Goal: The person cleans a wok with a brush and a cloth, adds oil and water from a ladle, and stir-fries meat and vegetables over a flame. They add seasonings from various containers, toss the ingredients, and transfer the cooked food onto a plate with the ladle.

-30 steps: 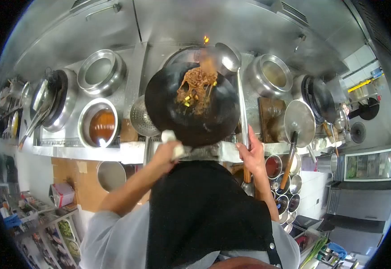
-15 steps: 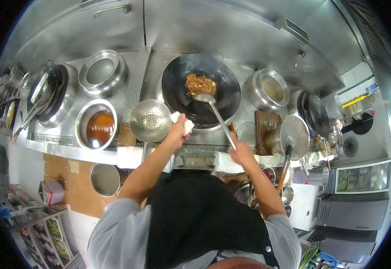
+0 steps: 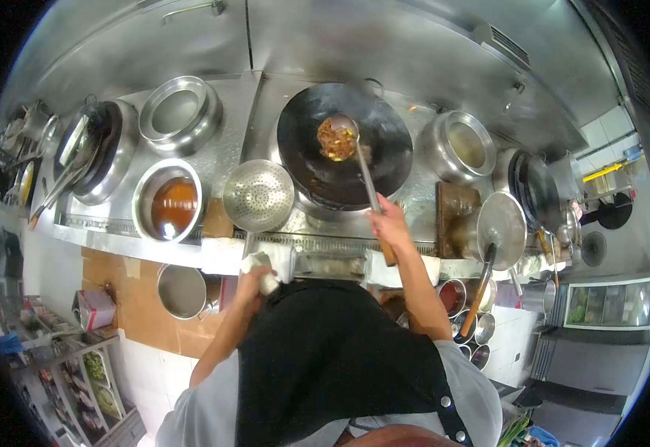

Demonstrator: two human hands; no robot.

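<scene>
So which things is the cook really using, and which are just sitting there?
In use:
- ladle full of food, held by the right hand
- black wok beneath it
- white cloth in the left hand

Just sitting there:
- perforated strainer
- pot of brown sauce
- empty steel pot
- second wok at the right

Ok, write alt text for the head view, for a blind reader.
Seen from above, a cook's right hand lifts a ladle of brown food over a black wok on a steel range. The left hand holds a white cloth by the counter edge.
</scene>
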